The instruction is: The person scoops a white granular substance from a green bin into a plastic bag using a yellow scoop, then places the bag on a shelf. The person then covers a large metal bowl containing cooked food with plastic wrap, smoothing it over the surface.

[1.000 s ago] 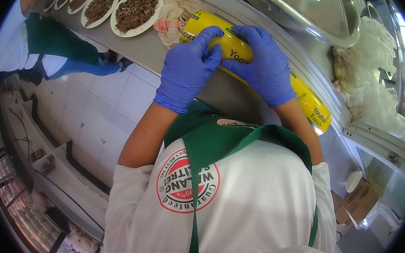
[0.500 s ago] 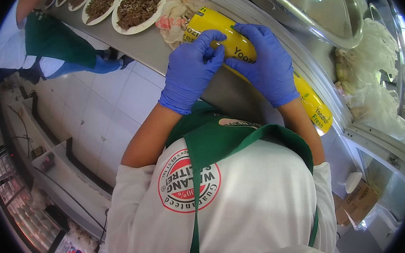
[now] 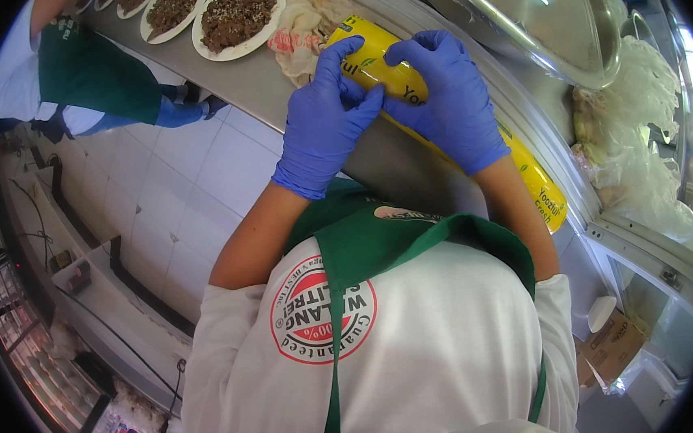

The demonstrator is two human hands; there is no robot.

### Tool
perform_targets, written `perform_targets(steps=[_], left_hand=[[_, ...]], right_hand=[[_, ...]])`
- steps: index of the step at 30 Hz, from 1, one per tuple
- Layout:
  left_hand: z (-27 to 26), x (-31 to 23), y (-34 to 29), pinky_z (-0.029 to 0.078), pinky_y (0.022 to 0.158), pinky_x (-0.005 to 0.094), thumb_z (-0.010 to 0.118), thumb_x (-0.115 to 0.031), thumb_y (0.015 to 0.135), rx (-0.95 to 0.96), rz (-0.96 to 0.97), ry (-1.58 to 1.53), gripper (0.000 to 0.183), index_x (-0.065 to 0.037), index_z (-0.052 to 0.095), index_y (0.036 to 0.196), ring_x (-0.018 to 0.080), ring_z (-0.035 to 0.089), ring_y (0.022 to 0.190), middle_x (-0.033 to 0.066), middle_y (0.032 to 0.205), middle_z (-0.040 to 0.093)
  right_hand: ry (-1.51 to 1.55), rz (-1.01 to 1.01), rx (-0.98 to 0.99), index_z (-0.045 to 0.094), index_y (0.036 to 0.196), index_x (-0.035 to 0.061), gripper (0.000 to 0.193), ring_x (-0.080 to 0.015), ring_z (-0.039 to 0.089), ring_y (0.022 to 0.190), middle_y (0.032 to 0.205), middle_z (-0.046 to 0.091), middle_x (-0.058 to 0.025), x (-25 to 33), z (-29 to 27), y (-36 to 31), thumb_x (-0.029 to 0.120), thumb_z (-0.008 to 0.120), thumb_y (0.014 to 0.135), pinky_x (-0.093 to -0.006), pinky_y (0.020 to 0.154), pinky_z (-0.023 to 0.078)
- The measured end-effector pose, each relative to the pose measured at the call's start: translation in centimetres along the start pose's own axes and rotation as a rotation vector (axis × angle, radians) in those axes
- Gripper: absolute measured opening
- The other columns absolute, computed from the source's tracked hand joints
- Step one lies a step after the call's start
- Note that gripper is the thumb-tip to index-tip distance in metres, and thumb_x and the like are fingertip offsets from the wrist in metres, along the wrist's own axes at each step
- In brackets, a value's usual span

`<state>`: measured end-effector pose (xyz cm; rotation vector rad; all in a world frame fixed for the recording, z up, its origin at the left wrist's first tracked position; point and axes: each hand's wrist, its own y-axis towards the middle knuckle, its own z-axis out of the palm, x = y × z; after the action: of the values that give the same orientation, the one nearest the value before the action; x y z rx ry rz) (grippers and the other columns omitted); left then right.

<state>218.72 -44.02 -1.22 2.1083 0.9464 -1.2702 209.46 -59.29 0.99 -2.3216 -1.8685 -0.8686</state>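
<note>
A long glossy yellow roll [image 3: 388, 73], which looks like packaged cling film, lies slantwise on the metal counter in front of me. My left hand [image 3: 319, 129], in a blue glove, has its fingers curled over the far left end of the roll, thumb pointing toward the right hand. Also gloved in blue, my right hand [image 3: 455, 102] bends over the middle part, with its forefinger and thumb on the yellow surface. The two thumbs nearly meet at the roll's near side. Whether the fingertips pinch a film edge cannot be made out.
A crumpled cloth [image 3: 299, 33] lies beside the roll's left end. White plates [image 3: 214, 53] of chopped brown food line the counter [image 3: 271, 88]. A large metal tray [image 3: 607, 57] and plastic bags [image 3: 633, 129] stand at right. Far left, a person in a green apron [image 3: 95, 73] stands by the counter.
My right hand has shifted slightly left and its forefinger has bent more. My left fingers have moved up and left along the roll, which has turned a little, showing different print.
</note>
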Motion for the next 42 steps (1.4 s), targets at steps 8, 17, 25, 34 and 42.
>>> perform_targets(steps=[8,17,25,34,42], left_hand=[[0.1,0.1,0.3,0.053,0.063,0.0324,0.075,-0.02,0.084,0.025,0.02,0.002,0.053,-0.012,0.052,0.131,0.0194,0.065,0.062,0.0063,0.068,0.064],[0.1,0.1,0.4,0.054,0.064,0.0314,0.074,-0.019,0.085,0.03,0.036,-0.024,0.05,-0.012,0.055,0.13,0.0176,0.065,0.062,0.0059,0.068,0.064],[0.5,0.7,0.5,0.053,0.064,0.0306,0.074,-0.018,0.085,0.024,0.054,-0.045,0.05,-0.013,0.055,0.131,0.0154,0.063,0.061,0.0045,0.068,0.063],[0.2,0.5,0.7,0.053,0.062,0.0321,0.074,-0.018,0.086,0.038,0.069,-0.012,0.048,-0.014,0.056,0.13,0.018,0.064,0.059,0.005,0.065,0.063],[-0.2,1.1,0.9,0.053,0.062,0.0342,0.073,-0.019,0.088,0.067,0.097,-0.029,0.05,-0.02,0.056,0.135,0.0217,0.064,0.058,0.0084,0.065,0.063]], right_hand=[[-0.037,-0.007,0.037,0.064,0.109,0.0215,0.042,-0.033,0.059,0.102,0.11,0.059,-0.0121,-0.2,-0.1,0.2,0.028,0.08,0.072,-0.0445,0.085,0.048],[0.183,-0.008,-0.015,0.066,0.103,0.0105,0.033,-0.0328,0.06,0.099,0.106,0.062,-0.0133,-0.8,-0.4,0.1,0.015,0.08,0.073,-0.0408,0.087,0.05],[-0.159,0.066,-0.026,0.072,0.09,0.015,0.01,-0.025,0.065,0.077,0.088,0.067,-0.0036,0.3,-2.7,-0.9,0.019,0.073,0.081,-0.0376,0.072,0.051],[-0.81,-0.076,0.043,0.061,0.083,0.0138,0.006,-0.0193,0.063,0.069,0.075,0.057,-0.0024,2.0,-0.6,0.1,0.02,0.062,0.083,-0.0346,0.051,0.048],[-0.302,-0.07,-0.011,0.059,0.087,0.0129,0.012,-0.0263,0.062,0.063,0.081,0.059,-0.0055,0.7,-0.5,-0.4,0.014,0.068,0.079,-0.0389,0.058,0.05]])
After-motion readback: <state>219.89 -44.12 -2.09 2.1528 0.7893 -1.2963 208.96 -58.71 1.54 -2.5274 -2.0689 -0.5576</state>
